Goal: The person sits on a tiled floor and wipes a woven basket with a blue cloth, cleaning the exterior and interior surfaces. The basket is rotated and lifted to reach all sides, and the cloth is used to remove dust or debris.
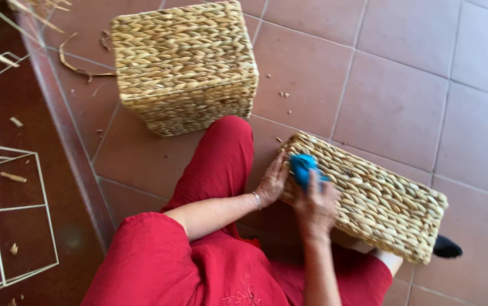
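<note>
A woven straw basket (380,198) lies on its side across my lap, over my red trousers. My left hand (271,182) rests with fingers spread against the basket's near left end. My right hand (315,205) sits on top of the basket and is closed on a small blue tool (302,168), pressed against the weave near the left corner. What kind of tool it is I cannot tell. A thin bracelet circles my left wrist.
A second woven straw basket (184,65) stands on the terracotta tile floor (391,102) ahead. White wire frames (9,215) stand at the left on a darker floor. Loose straw strands (77,65) and scraps lie around. A black shoe (447,247) shows at the right.
</note>
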Action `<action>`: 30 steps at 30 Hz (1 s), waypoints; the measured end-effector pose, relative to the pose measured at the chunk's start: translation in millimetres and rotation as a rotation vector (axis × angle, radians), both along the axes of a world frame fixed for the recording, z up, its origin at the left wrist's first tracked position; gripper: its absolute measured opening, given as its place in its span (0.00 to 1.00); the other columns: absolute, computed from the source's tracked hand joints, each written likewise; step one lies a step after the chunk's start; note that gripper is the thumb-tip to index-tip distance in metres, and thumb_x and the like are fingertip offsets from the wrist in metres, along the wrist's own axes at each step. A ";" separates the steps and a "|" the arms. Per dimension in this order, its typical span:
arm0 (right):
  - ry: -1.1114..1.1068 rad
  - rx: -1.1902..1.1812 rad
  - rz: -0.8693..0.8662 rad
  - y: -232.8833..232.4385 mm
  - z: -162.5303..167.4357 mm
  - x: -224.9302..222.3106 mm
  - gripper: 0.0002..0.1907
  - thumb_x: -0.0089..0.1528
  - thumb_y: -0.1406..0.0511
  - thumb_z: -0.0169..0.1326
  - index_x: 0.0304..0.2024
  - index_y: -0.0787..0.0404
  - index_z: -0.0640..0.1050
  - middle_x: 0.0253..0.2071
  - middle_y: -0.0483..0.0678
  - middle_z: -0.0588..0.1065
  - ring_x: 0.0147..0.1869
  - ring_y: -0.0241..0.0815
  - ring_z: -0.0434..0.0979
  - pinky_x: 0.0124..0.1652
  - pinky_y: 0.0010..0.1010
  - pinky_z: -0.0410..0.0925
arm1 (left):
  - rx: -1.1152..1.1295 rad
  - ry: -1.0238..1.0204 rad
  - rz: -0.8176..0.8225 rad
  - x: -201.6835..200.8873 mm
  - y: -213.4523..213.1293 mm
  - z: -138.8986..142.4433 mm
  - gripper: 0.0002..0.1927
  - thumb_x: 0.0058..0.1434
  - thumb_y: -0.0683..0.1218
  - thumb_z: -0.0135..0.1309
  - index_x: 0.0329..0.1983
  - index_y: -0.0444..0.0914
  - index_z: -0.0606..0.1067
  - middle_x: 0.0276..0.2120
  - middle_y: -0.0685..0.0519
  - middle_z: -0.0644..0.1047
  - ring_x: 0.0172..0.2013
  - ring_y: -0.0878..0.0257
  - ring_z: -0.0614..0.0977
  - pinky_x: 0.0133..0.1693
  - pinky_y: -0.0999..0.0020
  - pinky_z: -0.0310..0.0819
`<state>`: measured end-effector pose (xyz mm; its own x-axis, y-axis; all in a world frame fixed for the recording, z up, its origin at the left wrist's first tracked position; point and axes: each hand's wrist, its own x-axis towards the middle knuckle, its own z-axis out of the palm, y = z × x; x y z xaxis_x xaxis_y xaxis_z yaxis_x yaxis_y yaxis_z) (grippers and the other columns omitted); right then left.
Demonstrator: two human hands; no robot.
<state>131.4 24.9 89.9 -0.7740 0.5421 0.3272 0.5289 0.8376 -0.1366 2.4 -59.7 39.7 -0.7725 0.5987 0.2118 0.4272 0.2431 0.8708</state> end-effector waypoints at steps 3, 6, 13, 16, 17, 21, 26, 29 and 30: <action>-0.027 0.104 -0.098 82.9 -4.0 50.6 0.23 0.69 0.56 0.63 0.62 0.59 0.74 0.43 0.54 0.76 0.42 0.55 0.74 0.45 0.50 0.71 | 0.033 -0.276 0.006 0.7 -2.4 15.1 0.33 0.75 0.54 0.43 0.78 0.37 0.52 0.70 0.34 0.63 0.69 0.38 0.63 0.68 0.50 0.55; -0.081 0.028 -0.416 154.8 -6.2 120.0 0.25 0.72 0.54 0.59 0.62 0.64 0.71 0.43 0.62 0.75 0.47 0.60 0.75 0.46 0.51 0.70 | 0.056 -0.254 0.001 -1.5 -6.0 33.2 0.33 0.74 0.55 0.43 0.77 0.39 0.53 0.67 0.35 0.66 0.66 0.39 0.67 0.67 0.48 0.57; -0.122 -0.072 -0.600 154.4 -14.5 75.6 0.34 0.71 0.54 0.56 0.73 0.65 0.68 0.49 0.68 0.70 0.50 0.66 0.73 0.40 0.57 0.70 | -0.009 -0.288 0.009 -4.3 -10.1 33.4 0.33 0.73 0.54 0.44 0.76 0.38 0.53 0.67 0.37 0.66 0.64 0.40 0.67 0.65 0.49 0.56; -0.114 -0.086 -0.274 76.4 -17.9 -7.0 0.25 0.71 0.56 0.56 0.66 0.61 0.72 0.47 0.60 0.71 0.49 0.56 0.73 0.40 0.47 0.71 | 0.017 -0.211 0.011 -4.1 -9.0 20.2 0.33 0.73 0.54 0.43 0.77 0.36 0.52 0.66 0.37 0.66 0.65 0.41 0.68 0.66 0.47 0.55; -0.124 -0.074 -0.151 50.7 -16.0 -30.9 0.22 0.72 0.58 0.56 0.66 0.59 0.73 0.45 0.56 0.72 0.49 0.53 0.73 0.41 0.44 0.71 | -0.066 -0.012 -0.003 -4.8 -10.1 16.5 0.32 0.74 0.52 0.42 0.77 0.37 0.53 0.68 0.36 0.65 0.66 0.41 0.68 0.66 0.48 0.55; -0.007 -0.139 0.040 4.2 -3.8 -61.3 0.33 0.60 0.53 0.63 0.66 0.51 0.72 0.44 0.58 0.72 0.46 0.55 0.73 0.37 0.47 0.71 | -0.072 0.012 0.000 -6.8 -9.8 13.6 0.30 0.76 0.52 0.40 0.78 0.39 0.54 0.70 0.36 0.65 0.66 0.39 0.69 0.67 0.48 0.58; -0.124 -0.099 -0.240 93.5 1.3 14.9 0.32 0.65 0.53 0.63 0.70 0.53 0.73 0.44 0.60 0.73 0.47 0.56 0.73 0.39 0.48 0.70 | -0.006 -0.275 0.004 -3.9 -13.7 21.2 0.34 0.72 0.53 0.45 0.77 0.39 0.52 0.67 0.36 0.66 0.63 0.37 0.67 0.64 0.47 0.57; -0.142 0.027 -0.365 161.5 0.3 93.6 0.21 0.76 0.51 0.57 0.56 0.62 0.73 0.42 0.60 0.76 0.48 0.61 0.75 0.50 0.52 0.70 | -0.017 -0.284 0.000 -3.4 -14.1 24.1 0.34 0.71 0.54 0.45 0.77 0.40 0.53 0.66 0.37 0.67 0.62 0.39 0.69 0.64 0.47 0.58; -0.129 0.044 -0.512 175.9 0.4 122.0 0.23 0.73 0.51 0.58 0.57 0.61 0.74 0.44 0.65 0.75 0.47 0.65 0.74 0.45 0.53 0.69 | -0.018 -0.265 0.000 -3.2 -13.4 24.1 0.34 0.71 0.53 0.45 0.77 0.40 0.53 0.65 0.37 0.67 0.62 0.39 0.69 0.64 0.47 0.58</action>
<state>253.4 200.8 90.3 -0.4489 0.8492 0.2780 0.8821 0.4708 -0.0136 -0.8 -73.1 63.8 -0.7995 0.6007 -0.0086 0.1849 0.2597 0.9478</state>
